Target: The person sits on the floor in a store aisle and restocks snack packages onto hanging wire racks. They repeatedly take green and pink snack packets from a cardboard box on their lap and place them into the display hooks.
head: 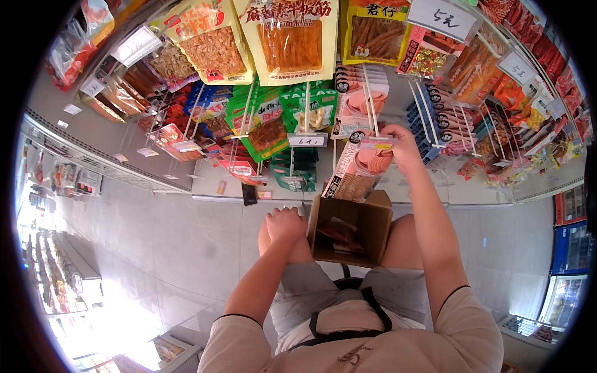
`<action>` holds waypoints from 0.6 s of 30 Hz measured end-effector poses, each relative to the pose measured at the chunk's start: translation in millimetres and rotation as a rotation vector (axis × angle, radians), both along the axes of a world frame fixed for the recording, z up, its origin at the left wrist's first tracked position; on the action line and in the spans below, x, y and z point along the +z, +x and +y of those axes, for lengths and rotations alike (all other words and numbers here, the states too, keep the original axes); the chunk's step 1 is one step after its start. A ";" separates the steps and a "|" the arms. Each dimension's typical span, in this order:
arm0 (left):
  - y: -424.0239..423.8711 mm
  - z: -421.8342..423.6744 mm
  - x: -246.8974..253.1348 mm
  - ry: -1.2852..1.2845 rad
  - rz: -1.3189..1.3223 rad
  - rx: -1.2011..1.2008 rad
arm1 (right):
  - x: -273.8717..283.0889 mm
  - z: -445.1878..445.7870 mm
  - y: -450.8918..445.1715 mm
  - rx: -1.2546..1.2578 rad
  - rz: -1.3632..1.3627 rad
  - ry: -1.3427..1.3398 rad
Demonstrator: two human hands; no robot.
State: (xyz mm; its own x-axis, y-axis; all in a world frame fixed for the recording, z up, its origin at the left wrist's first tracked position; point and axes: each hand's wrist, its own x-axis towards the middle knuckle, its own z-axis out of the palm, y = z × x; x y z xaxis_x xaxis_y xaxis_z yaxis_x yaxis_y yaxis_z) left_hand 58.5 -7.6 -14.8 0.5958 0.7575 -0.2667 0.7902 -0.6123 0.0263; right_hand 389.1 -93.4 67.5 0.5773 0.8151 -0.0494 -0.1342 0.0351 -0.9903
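My right hand is at the front end of a metal display hook, its fingers closed on the upper right edge of a pink and white hawthorn snack packet. More packets of the same kind hang further back on the hook. Below the held packet, an open cardboard box rests between my legs, with a few packets lying inside. My left hand lies on my left knee beside the box, fingers together; its palm side is hidden, and no item shows in it.
Large snack bags hang close overhead. Green packets and blue packets hang on hooks to the left, striped snack packets to the right. A price tag juts out on a hook end. A dark phone-like object stands at the bottom shelf's edge.
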 end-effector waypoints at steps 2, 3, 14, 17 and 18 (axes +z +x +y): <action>-1.0 0.4 -1.5 0.004 0.009 0.000 | 4.6 1.7 2.0 0.038 0.013 0.008; -1.1 -0.2 -2.4 0.011 0.010 -0.002 | 7.3 3.8 1.2 0.056 -0.029 -0.009; 2.1 0.6 0.3 -0.009 0.015 0.004 | 25.1 11.5 3.2 0.114 -0.199 -0.153; -1.3 0.5 -2.1 0.000 0.020 0.010 | 41.0 14.9 -5.8 0.169 -0.079 -0.212; 0.1 0.1 -1.2 -0.008 0.021 0.010 | 38.1 14.3 -1.2 0.184 -0.088 -0.188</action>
